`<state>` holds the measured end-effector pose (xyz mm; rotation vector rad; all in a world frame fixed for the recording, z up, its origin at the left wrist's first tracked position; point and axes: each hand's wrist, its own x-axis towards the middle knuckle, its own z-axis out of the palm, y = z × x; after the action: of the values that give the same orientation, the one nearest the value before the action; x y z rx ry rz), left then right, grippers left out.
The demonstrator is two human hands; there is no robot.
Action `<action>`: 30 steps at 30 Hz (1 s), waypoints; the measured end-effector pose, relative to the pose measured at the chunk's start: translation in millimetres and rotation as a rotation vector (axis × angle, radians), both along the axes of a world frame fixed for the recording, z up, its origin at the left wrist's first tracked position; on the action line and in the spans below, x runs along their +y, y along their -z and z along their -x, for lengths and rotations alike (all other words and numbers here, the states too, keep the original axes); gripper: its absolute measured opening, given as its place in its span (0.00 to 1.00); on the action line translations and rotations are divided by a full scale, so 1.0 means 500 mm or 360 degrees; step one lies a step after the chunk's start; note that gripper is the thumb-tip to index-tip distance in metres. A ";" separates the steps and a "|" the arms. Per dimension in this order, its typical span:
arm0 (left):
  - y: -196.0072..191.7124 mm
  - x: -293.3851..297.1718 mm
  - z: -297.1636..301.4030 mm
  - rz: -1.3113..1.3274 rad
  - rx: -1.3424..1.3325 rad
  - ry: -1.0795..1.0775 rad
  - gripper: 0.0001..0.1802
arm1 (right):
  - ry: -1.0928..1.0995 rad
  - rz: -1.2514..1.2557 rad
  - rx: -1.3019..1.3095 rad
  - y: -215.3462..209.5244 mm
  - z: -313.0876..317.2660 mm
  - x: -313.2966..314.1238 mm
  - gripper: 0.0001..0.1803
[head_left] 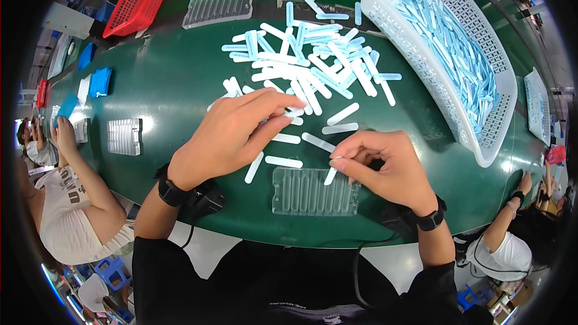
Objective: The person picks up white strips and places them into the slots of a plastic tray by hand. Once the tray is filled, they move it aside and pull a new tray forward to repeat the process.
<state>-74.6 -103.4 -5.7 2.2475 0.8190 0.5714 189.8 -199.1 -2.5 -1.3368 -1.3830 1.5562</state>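
A pile of small flat strips (289, 72) with rounded ends, some white and some light blue, lies in front of me. At its near edge my left hand (241, 123) pinches thumb and fingers together on a white strip, mostly hidden by the fingertips. My right hand (385, 165) holds another white strip (330, 176) between thumb and forefinger, tilted downward over a clear ribbed plastic tray (313, 195). That tray lies at the table's near edge, with parallel grooves. Several loose strips (283, 162) are scattered between the pile and the tray.
A white perforated basket (421, 63) full of blue-white strips stands at right. Farther back are another clear tray (220, 7) and a red basket (141, 0). A third clear tray (124, 136) lies left. People sit at both sides of the green table (180, 72).
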 end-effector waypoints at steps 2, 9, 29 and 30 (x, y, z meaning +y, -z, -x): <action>-0.018 -0.015 -0.005 0.0334 -0.0020 0.0023 0.11 | -0.0123 -0.0188 -0.0316 0.000 0.010 -0.002 0.05; -0.056 -0.064 -0.012 0.1303 0.0201 0.0210 0.06 | -0.0131 -0.0504 -0.0582 0.005 0.031 -0.014 0.07; -0.004 -0.223 0.016 -0.1154 0.0563 0.0447 0.23 | -0.0538 -0.1669 -0.1327 -0.015 0.052 -0.115 0.09; -0.006 -0.217 0.014 -0.1121 0.0562 0.0467 0.23 | -0.0534 -0.1681 -0.1345 -0.012 0.050 -0.109 0.09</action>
<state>-81.8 -211.7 -2.8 3.1108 0.4631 0.3539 164.6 -253.7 3.5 -1.0664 -2.5137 0.1421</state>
